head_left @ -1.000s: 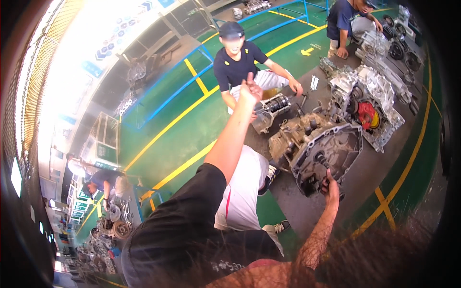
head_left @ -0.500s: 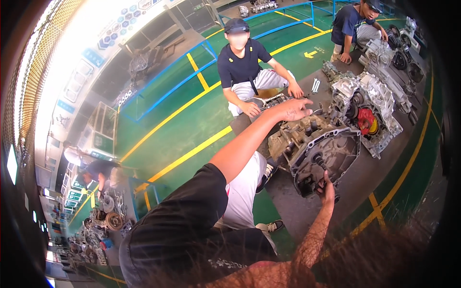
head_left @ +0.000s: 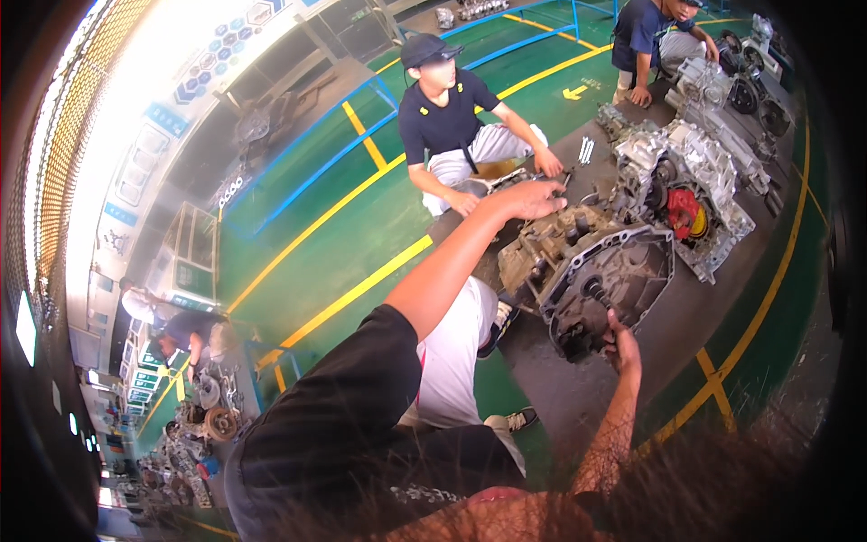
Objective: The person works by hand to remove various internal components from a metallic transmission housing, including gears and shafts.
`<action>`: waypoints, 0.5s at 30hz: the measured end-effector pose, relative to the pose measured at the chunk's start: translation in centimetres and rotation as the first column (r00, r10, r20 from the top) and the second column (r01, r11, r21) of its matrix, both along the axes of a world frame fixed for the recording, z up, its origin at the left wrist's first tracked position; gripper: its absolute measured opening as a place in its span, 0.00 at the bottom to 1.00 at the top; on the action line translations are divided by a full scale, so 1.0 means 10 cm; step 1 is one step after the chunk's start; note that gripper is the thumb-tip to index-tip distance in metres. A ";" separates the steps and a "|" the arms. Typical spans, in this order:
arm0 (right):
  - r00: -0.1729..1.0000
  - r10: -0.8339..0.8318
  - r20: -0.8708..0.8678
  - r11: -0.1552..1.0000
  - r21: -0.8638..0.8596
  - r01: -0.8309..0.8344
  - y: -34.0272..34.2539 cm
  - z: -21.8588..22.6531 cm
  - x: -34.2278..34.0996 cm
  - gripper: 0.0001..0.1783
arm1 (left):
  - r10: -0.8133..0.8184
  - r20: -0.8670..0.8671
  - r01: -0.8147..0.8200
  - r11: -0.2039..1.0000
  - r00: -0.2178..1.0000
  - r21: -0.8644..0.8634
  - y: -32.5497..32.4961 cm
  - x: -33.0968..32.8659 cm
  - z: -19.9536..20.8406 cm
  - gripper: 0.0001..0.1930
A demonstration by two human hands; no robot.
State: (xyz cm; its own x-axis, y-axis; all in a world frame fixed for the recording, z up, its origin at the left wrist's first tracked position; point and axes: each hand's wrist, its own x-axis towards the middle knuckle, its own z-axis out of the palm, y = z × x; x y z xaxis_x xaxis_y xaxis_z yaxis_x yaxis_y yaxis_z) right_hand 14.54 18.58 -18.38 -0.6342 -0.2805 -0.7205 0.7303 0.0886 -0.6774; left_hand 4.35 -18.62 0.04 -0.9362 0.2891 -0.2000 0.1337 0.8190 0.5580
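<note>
A gearbox (head_left: 623,275) lies on a dark bench, its open bell housing facing me and an input shaft standing in the middle. My right hand (head_left: 625,348) is closed on the lower rim of this housing, thumb side up, with some fingertips hidden against the metal. Above the gearbox's far top side, my left hand (head_left: 539,200) reaches across with its fingers stretched out and nothing seen in it. Whether its fingertips touch the casing, I cannot tell. Behind that hand lies a partly hidden metal assembly (head_left: 510,183), at a co-worker's hands.
Another opened gearbox (head_left: 691,190) with red and yellow parts stands to the right. Several wrenches (head_left: 586,150) lie beyond. A co-worker (head_left: 452,117) crouches opposite; another person (head_left: 646,45) squats at the far right beside more machinery. Blue rails (head_left: 370,126) run behind.
My left hand has drawn slightly back and lower, its fingers less spread. My right hand stays at the housing rim. The co-worker opposite has turned their head to the right.
</note>
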 end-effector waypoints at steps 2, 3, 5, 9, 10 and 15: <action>0.999 0.045 0.026 0.999 -0.021 -0.045 0.03 0.09 -0.05 0.29 | 0.007 0.019 -0.007 1.000 1.000 0.001 0.03 0.01 0.02 0.31; 0.999 0.033 0.039 0.999 -0.002 -0.033 0.04 0.12 -0.07 0.29 | -0.008 0.012 0.008 1.000 1.000 0.010 0.05 0.01 0.03 0.31; 0.993 0.106 0.043 0.993 0.054 -0.109 0.06 0.15 -0.11 0.31 | -0.010 -0.006 0.010 1.000 1.000 -0.009 0.11 0.01 0.06 0.31; 0.996 0.046 0.072 0.999 -0.007 -0.046 0.02 0.11 -0.06 0.32 | 0.021 0.030 -0.020 0.999 0.999 -0.048 0.20 0.04 0.12 0.32; 0.995 0.052 0.088 0.999 -0.013 -0.051 -0.03 0.07 -0.02 0.32 | 0.019 0.033 -0.018 0.999 0.999 -0.052 0.21 0.05 0.14 0.32; 0.982 -0.168 -0.083 0.980 -0.121 0.157 -0.24 -0.10 0.25 0.32 | 0.009 0.038 -0.008 1.000 0.999 -0.015 0.24 0.07 0.17 0.33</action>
State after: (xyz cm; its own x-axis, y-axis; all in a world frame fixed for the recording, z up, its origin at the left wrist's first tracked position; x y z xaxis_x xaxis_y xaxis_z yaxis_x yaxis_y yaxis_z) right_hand 17.02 16.15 -19.34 -0.7403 -0.2447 -0.6262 0.6625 -0.1074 -0.7413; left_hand 5.08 -16.21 1.73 -0.9302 0.2780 -0.2398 0.1057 0.8283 0.5502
